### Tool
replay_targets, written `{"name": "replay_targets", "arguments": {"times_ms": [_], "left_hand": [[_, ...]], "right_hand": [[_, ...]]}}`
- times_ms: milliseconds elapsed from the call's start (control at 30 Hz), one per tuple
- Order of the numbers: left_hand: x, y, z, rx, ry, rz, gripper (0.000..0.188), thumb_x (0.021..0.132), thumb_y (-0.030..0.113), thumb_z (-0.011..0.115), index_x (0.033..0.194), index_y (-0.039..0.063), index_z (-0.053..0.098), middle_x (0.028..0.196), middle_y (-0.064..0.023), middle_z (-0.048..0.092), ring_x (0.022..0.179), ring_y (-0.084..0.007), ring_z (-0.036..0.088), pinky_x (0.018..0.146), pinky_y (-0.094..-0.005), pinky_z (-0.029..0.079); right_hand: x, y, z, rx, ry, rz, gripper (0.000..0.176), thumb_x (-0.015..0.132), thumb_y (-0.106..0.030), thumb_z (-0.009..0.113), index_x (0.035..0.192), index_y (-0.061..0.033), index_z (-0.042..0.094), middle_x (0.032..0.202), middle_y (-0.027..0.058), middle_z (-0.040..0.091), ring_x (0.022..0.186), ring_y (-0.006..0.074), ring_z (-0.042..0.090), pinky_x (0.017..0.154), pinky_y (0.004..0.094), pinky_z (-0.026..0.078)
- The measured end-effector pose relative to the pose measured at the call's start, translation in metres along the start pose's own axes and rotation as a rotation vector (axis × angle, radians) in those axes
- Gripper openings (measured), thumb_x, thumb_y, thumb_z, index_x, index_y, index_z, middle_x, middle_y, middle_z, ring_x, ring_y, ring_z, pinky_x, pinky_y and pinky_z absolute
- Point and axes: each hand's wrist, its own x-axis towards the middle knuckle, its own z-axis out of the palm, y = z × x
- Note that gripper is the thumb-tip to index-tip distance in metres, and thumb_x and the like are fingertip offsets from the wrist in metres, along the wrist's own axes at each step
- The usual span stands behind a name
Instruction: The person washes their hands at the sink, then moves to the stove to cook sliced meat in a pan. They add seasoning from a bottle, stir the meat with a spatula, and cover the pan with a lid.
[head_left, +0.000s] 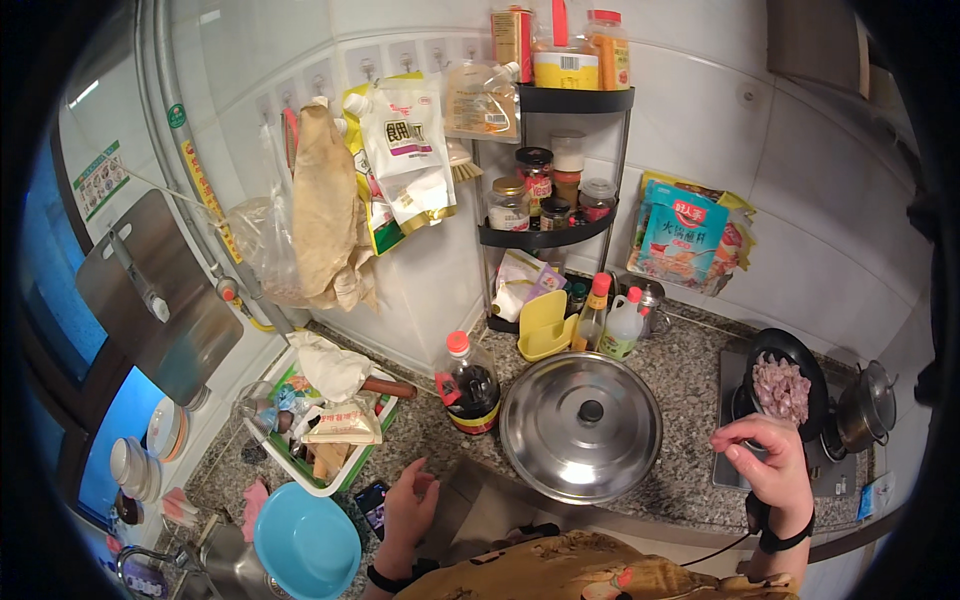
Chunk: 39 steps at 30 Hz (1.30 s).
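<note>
My left hand (410, 504) is empty, fingers loosely apart, at the counter's front edge beside a smartphone (373, 510) and a blue plastic basin (307, 540). My right hand (761, 459) is raised near the stove, bent at the wrist, fingers curved and nothing seen between them. Just beyond it a black wok (812, 363) holds pieces of raw meat (781, 388). Between my hands a large round steel lid (581, 465) with a black knob lies on the granite counter. Behind the lid's left side stands a bottle of dark sauce (471, 390) with a red cap.
A steel pot (862, 416) stands right of the wok. A corner rack (555, 238) holds jars, with bottles (592, 319) at its foot. A white-green basket (337, 480) holds packets. Bags (409, 150) hang on the wall. The sink (232, 559) is at lower left.
</note>
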Motion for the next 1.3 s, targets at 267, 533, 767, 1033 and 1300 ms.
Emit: {"name": "replay_targets", "arguments": {"times_ms": [267,533,767,1033,1300], "left_hand": [[0.006,0.037,0.033,0.001,-0.077,0.119,0.041,0.084,0.006,0.070,0.123,0.002,0.058,0.088,-0.0115,0.069,0.073,-0.0253,0.068,0.066,-0.0346,0.053],[-0.002,0.079,0.058,0.178,-0.092,0.177,0.047,0.076,-0.010,0.054,0.121,0.004,0.060,0.099,-0.0158,0.059,0.083,-0.0319,0.061,0.072,-0.0359,0.051],[-0.026,0.073,0.074,0.261,-0.078,0.182,0.052,0.074,-0.011,0.050,0.121,0.007,0.061,0.117,-0.0168,0.056,0.090,-0.0305,0.060,0.069,-0.0312,0.049],[-0.047,0.069,0.074,0.236,-0.197,-0.038,0.066,0.073,-0.008,0.052,0.137,0.006,0.050,0.146,-0.0220,0.040,0.130,-0.0371,0.047,0.083,-0.0331,0.052],[-0.060,0.065,0.070,0.295,-0.240,-0.031,0.087,0.076,0.002,0.070,0.151,0.004,0.025,0.159,-0.0266,0.010,0.145,-0.0486,0.013,0.117,-0.0488,0.023]], "right_hand": [[-0.041,0.043,0.012,0.093,0.036,0.162,0.018,0.080,0.001,0.068,0.098,-0.0010,0.071,0.085,0.0094,0.068,0.072,0.0168,0.063,0.066,0.0272,0.049],[-0.086,0.088,0.022,0.006,0.066,0.285,0.042,0.070,0.014,0.052,0.103,-0.0055,0.070,0.098,0.0079,0.063,0.065,0.0133,0.053,0.060,0.0242,0.044],[-0.105,0.121,0.041,-0.029,-0.098,0.415,0.044,0.071,0.010,0.052,0.108,-0.0079,0.068,0.109,0.0106,0.065,0.067,0.0216,0.059,0.064,0.0304,0.050],[-0.110,0.146,0.057,-0.086,-0.281,0.484,0.050,0.074,0.002,0.058,0.122,-0.0099,0.064,0.145,0.0160,0.047,0.108,0.0329,0.059,0.090,0.0389,0.050],[-0.101,0.161,0.074,-0.233,-0.366,0.328,0.056,0.081,-0.014,0.072,0.134,-0.0092,0.056,0.160,0.0200,0.020,0.146,0.0441,0.019,0.114,0.0480,0.031]]}}
